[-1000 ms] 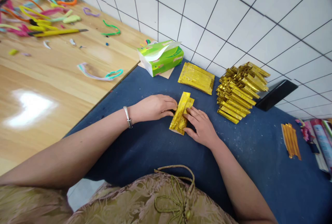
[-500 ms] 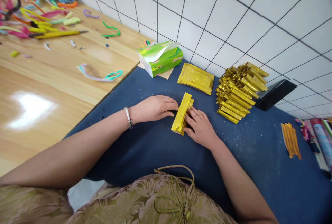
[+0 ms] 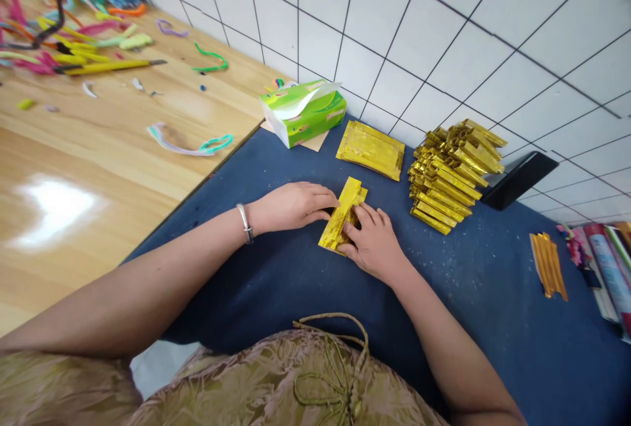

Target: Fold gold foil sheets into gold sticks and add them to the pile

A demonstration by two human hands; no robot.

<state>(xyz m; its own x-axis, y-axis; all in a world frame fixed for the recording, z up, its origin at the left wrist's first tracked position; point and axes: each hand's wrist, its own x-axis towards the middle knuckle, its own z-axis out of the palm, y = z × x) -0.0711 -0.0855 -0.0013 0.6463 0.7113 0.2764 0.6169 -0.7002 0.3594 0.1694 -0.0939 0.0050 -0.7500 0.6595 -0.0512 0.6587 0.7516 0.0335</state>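
A folded gold foil paper piece [image 3: 340,213] lies tilted on the dark blue cloth, between my two hands. My left hand [image 3: 298,206], with a silver bracelet at the wrist, has its fingertips at the paper's left edge. From the right, my right hand [image 3: 374,240] grips the paper, its thumb and fingers pressed on the folded side. Behind them is a flat stack of gold sheets [image 3: 371,150]. Further right stands a large pile of folded gold strips [image 3: 446,176].
A green tissue box [image 3: 305,114] is at the back by the tiled wall. A black phone [image 3: 520,179] leans beside the pile. Orange-gold strips [image 3: 549,266] and rolls [image 3: 606,268] lie at far right. Coloured pipe cleaners [image 3: 73,31] litter the wooden table at left.
The lower end of the gold paper has shifted slightly left. My right hand has moved a little left, its fingers drawn in closer on the paper. My left hand has hardly moved.
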